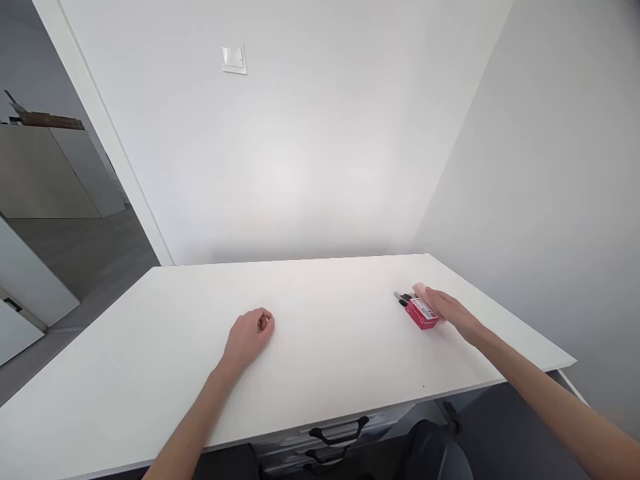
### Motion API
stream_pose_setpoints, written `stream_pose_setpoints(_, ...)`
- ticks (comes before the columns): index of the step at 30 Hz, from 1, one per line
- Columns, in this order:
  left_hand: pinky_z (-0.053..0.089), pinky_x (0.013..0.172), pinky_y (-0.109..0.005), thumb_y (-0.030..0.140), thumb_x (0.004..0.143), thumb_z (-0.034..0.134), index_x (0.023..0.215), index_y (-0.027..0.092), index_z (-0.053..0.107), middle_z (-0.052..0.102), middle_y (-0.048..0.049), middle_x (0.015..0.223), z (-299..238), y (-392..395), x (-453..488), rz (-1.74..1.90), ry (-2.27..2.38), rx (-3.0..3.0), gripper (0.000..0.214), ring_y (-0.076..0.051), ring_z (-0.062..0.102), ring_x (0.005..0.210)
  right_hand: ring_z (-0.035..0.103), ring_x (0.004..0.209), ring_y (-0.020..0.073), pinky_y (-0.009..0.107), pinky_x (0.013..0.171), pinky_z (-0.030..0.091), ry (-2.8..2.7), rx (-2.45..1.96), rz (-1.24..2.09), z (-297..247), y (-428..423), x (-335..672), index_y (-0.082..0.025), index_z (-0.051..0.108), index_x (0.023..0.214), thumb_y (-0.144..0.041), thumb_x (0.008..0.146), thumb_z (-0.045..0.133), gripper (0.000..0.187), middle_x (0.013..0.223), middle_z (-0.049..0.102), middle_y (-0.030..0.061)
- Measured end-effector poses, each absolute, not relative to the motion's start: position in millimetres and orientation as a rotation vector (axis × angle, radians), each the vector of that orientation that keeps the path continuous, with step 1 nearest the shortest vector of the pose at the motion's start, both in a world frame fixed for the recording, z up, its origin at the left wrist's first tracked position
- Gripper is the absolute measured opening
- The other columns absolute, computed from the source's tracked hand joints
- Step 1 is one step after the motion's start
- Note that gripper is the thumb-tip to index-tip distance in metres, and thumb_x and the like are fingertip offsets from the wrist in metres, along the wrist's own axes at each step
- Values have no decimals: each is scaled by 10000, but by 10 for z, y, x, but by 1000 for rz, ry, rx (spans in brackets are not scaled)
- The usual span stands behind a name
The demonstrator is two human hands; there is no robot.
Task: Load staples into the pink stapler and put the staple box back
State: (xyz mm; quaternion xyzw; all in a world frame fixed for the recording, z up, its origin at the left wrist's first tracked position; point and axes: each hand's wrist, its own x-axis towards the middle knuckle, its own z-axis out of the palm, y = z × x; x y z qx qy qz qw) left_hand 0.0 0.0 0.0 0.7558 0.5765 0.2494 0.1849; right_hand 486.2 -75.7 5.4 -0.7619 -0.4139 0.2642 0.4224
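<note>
one boxy carton (423,315) lies by right hand (449,309), fingers straight, hold unclear; left hand (248,337) curls on smooth tabletop (325,360)

Table (320,360): plain white
Box (423,313) toward table's right edge: red, white label
Pens (403,303) beside box: black, grey
Drawer handles (337,441): black

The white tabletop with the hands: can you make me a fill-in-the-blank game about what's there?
1. The right hand is beside a box whose main colour is ____.
2. The left hand rests on the tabletop, whose colour is ____.
3. The light switch on the wall is ____, not below, the tabletop.
4. The drawer handles under the tabletop are coloured ____.

Missing words: red; white; above; black.
</note>
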Motion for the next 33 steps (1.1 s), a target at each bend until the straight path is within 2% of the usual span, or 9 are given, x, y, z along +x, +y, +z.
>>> stream_pose_setpoints(6,401,611,-300,383,911,458,800,238,594,622,4,717,-23,8,1,706,1624,2138,227,-193,567,680,722,939,299,373,854,545,-973,-1790,748,-69,-803,4820,-209,797,1032,-660,927,508,546,947,797,111)
stream_pose_setpoints(13,399,603,-304,387,912,455,795,236,589,609,5,707,-20,19,17,690,1635,2143,233,-191,562,669,699,1092,300,399,970,521,-932,-1724,719,-263,-735,4714,-211,770,1149,-638,932,538,533,1149,785,90)
stream_pose_setpoints(20,404,592,-306,387,919,460,796,237,599,609,7,703,-43,28,15,702,1641,2155,238,-186,561,660,643,1243,321,444,1100,450,-995,-1595,822,-294,-626,4189,-202,687,1326,-691,943,499,649,1319,722,98)
stream_pose_setpoints(23,424,599,-315,397,940,460,814,237,607,625,2,725,-49,31,9,701,1639,2155,251,-191,577,672,605,1308,324,448,1136,430,-1071,-1509,882,-258,-606,3776,-231,665,1370,-750,930,470,708,1386,684,77)
stream_pose_setpoints(26,487,668,-334,458,978,462,884,238,617,673,-27,875,-59,23,5,794,1600,2179,284,-216,629,801,498,1430,284,453,1224,329,-1159,-1386,974,-236,-592,3320,-283,572,1474,-760,947,440,723,1535,558,40)
stream_pose_setpoints(29,537,874,-398,486,981,518,1084,248,609,663,-78,1182,-49,-31,25,1000,1438,2297,275,-266,623,1115,351,1530,246,456,1279,222,-1303,-1329,1083,-245,-579,2905,-300,478,1544,-728,983,399,710,1640,410,19)
stream_pose_setpoints(31,497,1033,-464,481,947,600,1292,261,541,576,-110,1395,-26,-97,67,1063,1225,2422,413,-296,533,1313,294,1556,240,460,1290,193,-1382,-1363,1065,-265,-574,2690,-288,408,1585,-696,993,416,720,1672,344,22)
stream_pose_setpoints(33,436,1129,-502,494,894,683,1418,280,464,483,-122,1525,-2,-165,123,974,1007,2562,607,-319,445,1422,293,1556,241,471,1283,220,-1506,-1349,965,-288,-579,2542,-297,349,1611,-648,1005,432,706,1681,327,29)
